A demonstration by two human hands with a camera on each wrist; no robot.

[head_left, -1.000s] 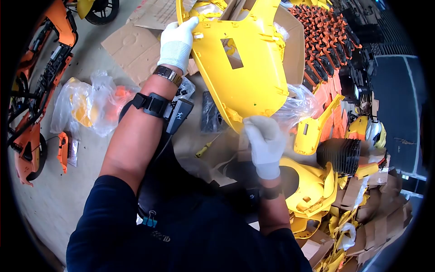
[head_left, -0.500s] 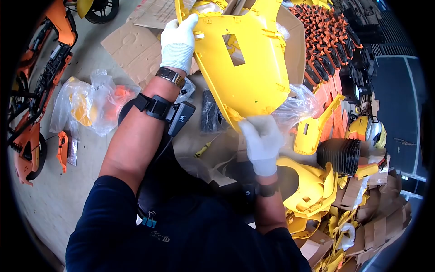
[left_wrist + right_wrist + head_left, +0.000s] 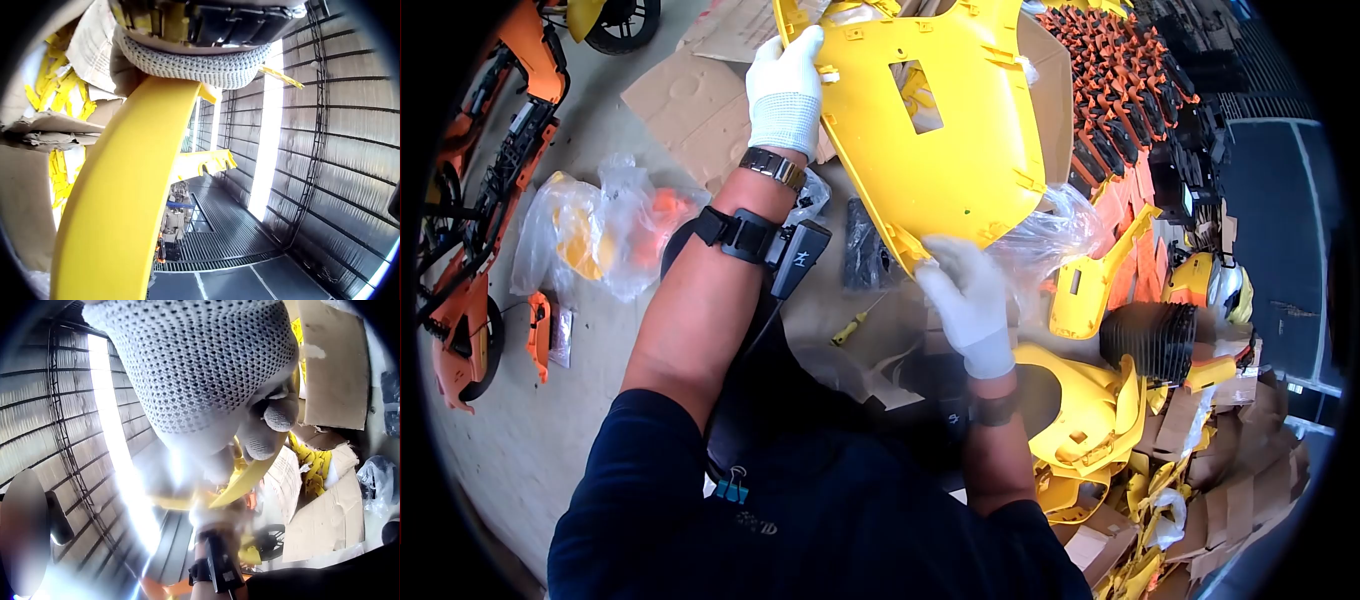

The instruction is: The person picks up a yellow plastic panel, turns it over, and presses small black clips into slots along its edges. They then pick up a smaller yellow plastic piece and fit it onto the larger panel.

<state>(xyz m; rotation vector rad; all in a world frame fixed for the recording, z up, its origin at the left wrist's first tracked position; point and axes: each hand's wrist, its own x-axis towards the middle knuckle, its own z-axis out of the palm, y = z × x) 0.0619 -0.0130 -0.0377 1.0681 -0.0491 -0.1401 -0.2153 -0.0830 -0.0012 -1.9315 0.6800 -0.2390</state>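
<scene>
A large yellow plastic body panel (image 3: 945, 185), with a rectangular cutout and small clips along its rim, is held up in front of the body. My gloved left hand (image 3: 786, 98) grips its left edge near the top. At the lower corner my gloved right hand (image 3: 968, 300) holds the rim. In the right wrist view the fingertips (image 3: 281, 415) curl over the panel's edge, while the white knit glove hides most of the grip. The left wrist view shows the panel's smooth outer face (image 3: 125, 187) below the glove cuff, with the left fingers hidden.
Beyond the panel stands an open cardboard box (image 3: 1050, 110) with yellow parts. More yellow panels (image 3: 1080, 410) lie at the right, beside a black ribbed stack (image 3: 1148, 343). Plastic-wrapped parts (image 3: 605, 230) and a yellow-handled screwdriver (image 3: 850, 328) are on the floor. Orange motorbike frames (image 3: 495, 200) stand left.
The panel has shifted slightly left and tilted a little. My right hand has moved a short way up and left at its lower corner. The left hand keeps its grip.
</scene>
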